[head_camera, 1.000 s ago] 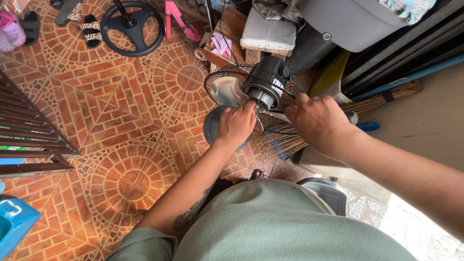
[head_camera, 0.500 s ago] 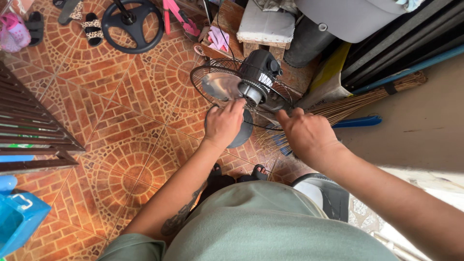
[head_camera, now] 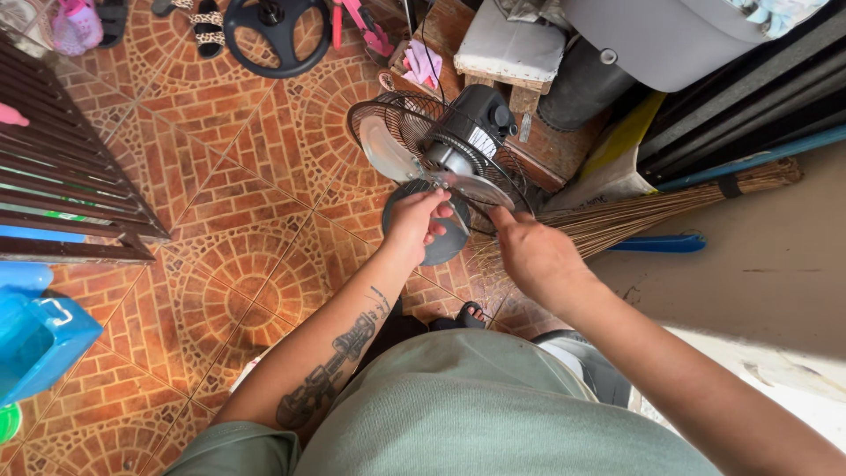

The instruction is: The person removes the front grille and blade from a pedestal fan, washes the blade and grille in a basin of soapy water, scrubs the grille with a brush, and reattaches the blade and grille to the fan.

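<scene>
A small floor fan [head_camera: 458,145] stands on the tiled floor with a black motor housing, a wire rear grille and pale translucent blades; no front grille covers the blades. My left hand [head_camera: 416,222] is curled at the blade near the hub, thumb and fingers closed on it. My right hand [head_camera: 531,256] is just right of it, its index fingertip touching the outer end of a blade [head_camera: 480,189]; its other fingers are hidden under the hand. The fan's round dark base [head_camera: 441,242] shows under my left hand.
A straw broom [head_camera: 652,207] with a blue handle lies to the right by a pale wall. Behind the fan are a wooden stool [head_camera: 507,53], a grey tub and a black steering wheel [head_camera: 276,35]. A dark slatted gate [head_camera: 70,185] and a blue plastic container [head_camera: 40,335] are on the left.
My view has tilted, so the fan sits higher in frame. Both hands have drawn slightly back from the motor to the blade; my right hand came in from the fan's right side.
</scene>
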